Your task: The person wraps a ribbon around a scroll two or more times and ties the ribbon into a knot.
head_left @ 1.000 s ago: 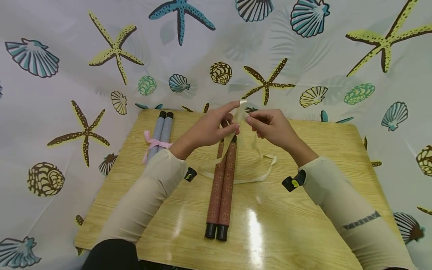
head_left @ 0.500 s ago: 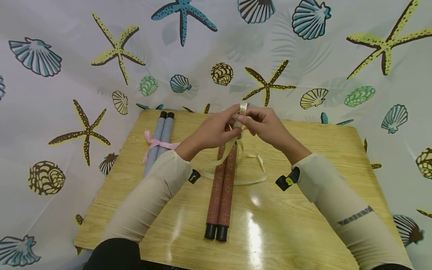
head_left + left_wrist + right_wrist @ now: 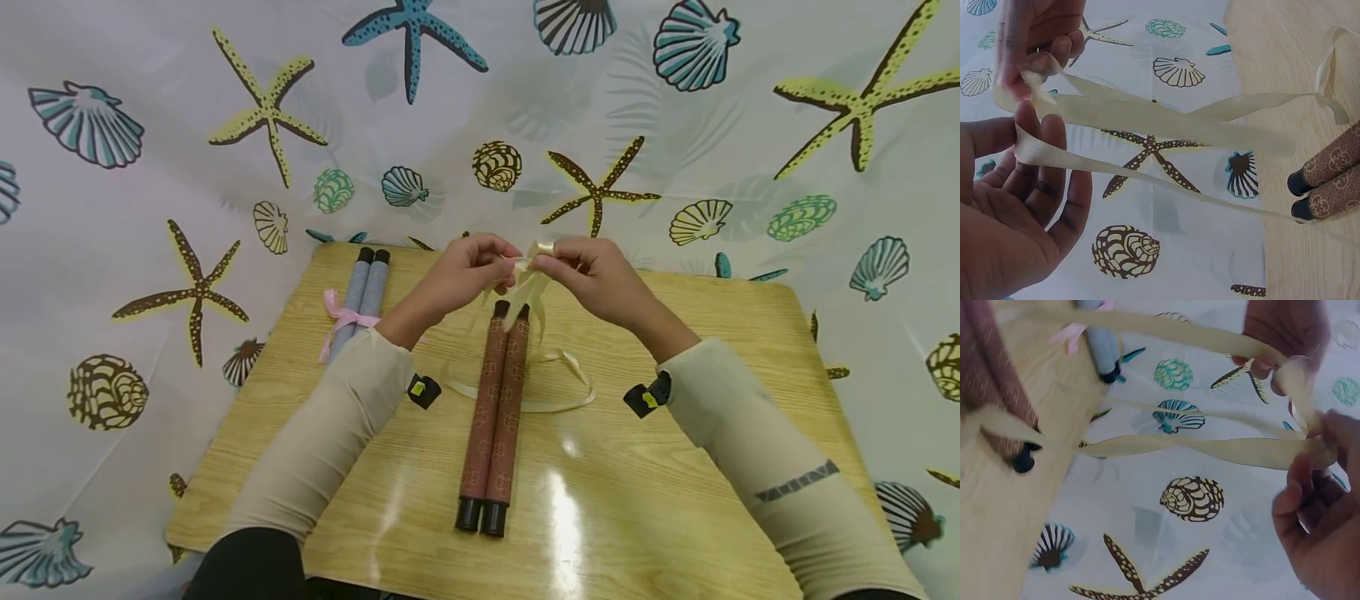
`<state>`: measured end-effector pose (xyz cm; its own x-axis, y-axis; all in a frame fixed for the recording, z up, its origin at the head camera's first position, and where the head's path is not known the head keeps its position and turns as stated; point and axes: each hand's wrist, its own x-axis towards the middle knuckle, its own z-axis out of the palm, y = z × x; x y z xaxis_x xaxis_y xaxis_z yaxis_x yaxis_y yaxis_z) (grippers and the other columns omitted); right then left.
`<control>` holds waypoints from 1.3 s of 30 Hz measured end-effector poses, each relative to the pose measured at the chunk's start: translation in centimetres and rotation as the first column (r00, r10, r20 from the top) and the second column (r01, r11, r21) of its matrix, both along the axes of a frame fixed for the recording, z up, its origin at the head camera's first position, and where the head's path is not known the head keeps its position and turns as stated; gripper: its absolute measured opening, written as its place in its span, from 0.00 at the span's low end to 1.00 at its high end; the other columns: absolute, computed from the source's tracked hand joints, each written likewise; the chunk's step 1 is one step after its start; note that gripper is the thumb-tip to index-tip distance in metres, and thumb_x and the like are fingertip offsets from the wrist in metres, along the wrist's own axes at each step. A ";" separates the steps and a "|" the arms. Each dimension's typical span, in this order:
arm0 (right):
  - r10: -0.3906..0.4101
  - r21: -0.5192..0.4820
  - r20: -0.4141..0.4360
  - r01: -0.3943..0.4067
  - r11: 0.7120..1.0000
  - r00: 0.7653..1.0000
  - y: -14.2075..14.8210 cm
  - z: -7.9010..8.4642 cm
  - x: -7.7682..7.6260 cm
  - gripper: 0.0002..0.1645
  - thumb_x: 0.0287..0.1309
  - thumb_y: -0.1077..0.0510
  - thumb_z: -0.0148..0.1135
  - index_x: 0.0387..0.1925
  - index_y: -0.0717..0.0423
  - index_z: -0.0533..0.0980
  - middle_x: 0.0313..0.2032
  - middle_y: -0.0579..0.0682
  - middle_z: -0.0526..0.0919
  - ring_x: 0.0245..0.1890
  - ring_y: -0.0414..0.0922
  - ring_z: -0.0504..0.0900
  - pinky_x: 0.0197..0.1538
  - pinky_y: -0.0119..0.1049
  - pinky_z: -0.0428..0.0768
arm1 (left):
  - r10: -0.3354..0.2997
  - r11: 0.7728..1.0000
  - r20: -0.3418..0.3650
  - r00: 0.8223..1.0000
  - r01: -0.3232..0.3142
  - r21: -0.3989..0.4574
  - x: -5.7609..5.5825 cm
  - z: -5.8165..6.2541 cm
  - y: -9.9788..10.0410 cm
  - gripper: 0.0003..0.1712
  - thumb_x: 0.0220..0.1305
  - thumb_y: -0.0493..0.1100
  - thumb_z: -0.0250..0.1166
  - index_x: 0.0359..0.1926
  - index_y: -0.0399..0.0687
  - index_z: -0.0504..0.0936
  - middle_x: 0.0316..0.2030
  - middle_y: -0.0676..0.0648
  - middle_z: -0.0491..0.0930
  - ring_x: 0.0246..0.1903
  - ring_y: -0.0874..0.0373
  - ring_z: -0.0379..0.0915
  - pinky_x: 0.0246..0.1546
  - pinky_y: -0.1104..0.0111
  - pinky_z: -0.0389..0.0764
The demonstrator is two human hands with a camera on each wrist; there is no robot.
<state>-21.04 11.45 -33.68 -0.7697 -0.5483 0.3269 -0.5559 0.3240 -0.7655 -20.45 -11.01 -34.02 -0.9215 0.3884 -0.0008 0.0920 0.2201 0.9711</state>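
Cream ribbon [image 3: 534, 292] is stretched between my two hands above the far end of two reddish-brown patterned scrolls [image 3: 495, 408] with black end caps. Thumb and forefinger of my left hand [image 3: 467, 273] pinch it; the left wrist view shows that hand [image 3: 1019, 206] with a strand running off its fingers. My right hand [image 3: 600, 277] pinches a folded part of the ribbon, close beside the left. Loose lengths hang from the fingers, and part of the ribbon [image 3: 1241, 453] twists away in the right wrist view. Further ribbon lies in a curve on the table beneath the scrolls.
Two grey-blue scrolls [image 3: 367, 287] tied with a pink ribbon [image 3: 343, 317] lie at the left rear of the wooden table [image 3: 660, 500], partly behind my left forearm. A white cloth [image 3: 450, 125] printed with shells and starfish hangs behind the table.
My hands came together at the ribbon, then drew slightly apart again. The ribbon loop stretched over my left forefinger is now off it, held at my right fingers. The scrolls stayed put.
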 end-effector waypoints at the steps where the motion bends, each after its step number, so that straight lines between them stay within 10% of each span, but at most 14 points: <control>1: -0.034 0.052 -0.107 0.040 0.998 0.994 -0.1 0.0 0.1 0.13 0.71 0.56 0.58 0.32 0.59 0.82 0.23 0.47 0.73 0.21 0.40 0.66 0.29 0.33 0.67 | 0.009 1.000 0.028 1.000 -0.010 0.021 0.0 0.1 0.0 0.13 0.76 0.40 0.54 0.55 0.39 0.77 0.36 0.44 0.82 0.34 0.57 0.79 0.42 0.65 0.82; 6: -0.140 0.080 -0.451 0.196 0.977 0.882 -0.4 -0.1 0.4 0.04 0.60 0.62 0.69 0.34 0.59 0.86 0.28 0.52 0.81 0.24 0.42 0.74 0.30 0.34 0.70 | -0.006 0.987 0.159 0.987 -0.020 0.160 0.0 0.7 0.5 0.18 0.80 0.41 0.45 0.61 0.40 0.72 0.32 0.52 0.84 0.30 0.60 0.83 0.42 0.63 0.83; 13: -0.179 0.004 -0.538 0.215 0.977 0.824 -0.7 -0.1 0.5 0.04 0.58 0.63 0.71 0.35 0.59 0.86 0.33 0.53 0.85 0.27 0.44 0.80 0.31 0.39 0.76 | -0.115 0.985 0.171 0.979 0.090 0.146 0.2 0.8 1.3 0.17 0.78 0.40 0.49 0.61 0.38 0.73 0.27 0.58 0.87 0.31 0.61 0.83 0.39 0.65 0.82; 27: -0.189 -0.057 -0.492 0.185 0.981 0.850 0.5 -0.4 0.6 0.09 0.60 0.64 0.68 0.43 0.60 0.87 0.34 0.55 0.86 0.25 0.37 0.72 0.28 0.25 0.69 | 0.086 0.984 0.004 0.996 -0.084 -0.158 0.2 0.5 0.6 0.15 0.74 0.43 0.58 0.49 0.38 0.86 0.40 0.41 0.87 0.35 0.57 0.81 0.44 0.63 0.84; 39: -0.276 -0.218 0.006 0.271 0.938 0.961 4.0 -1.0 1.1 0.11 0.71 0.61 0.56 0.46 0.63 0.81 0.30 0.39 0.80 0.25 0.36 0.76 0.28 0.25 0.75 | 0.205 0.955 0.024 0.978 -0.195 -0.221 -0.4 -0.8 -3.6 0.16 0.75 0.47 0.56 0.49 0.41 0.83 0.33 0.52 0.86 0.29 0.64 0.80 0.32 0.72 0.80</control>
<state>-19.90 15.41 -34.67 -0.8703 -0.2324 0.4343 -0.4886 0.2956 -0.8209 -20.82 -14.58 -34.81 -0.9773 0.1817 -0.1090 -0.0195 0.4350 0.9002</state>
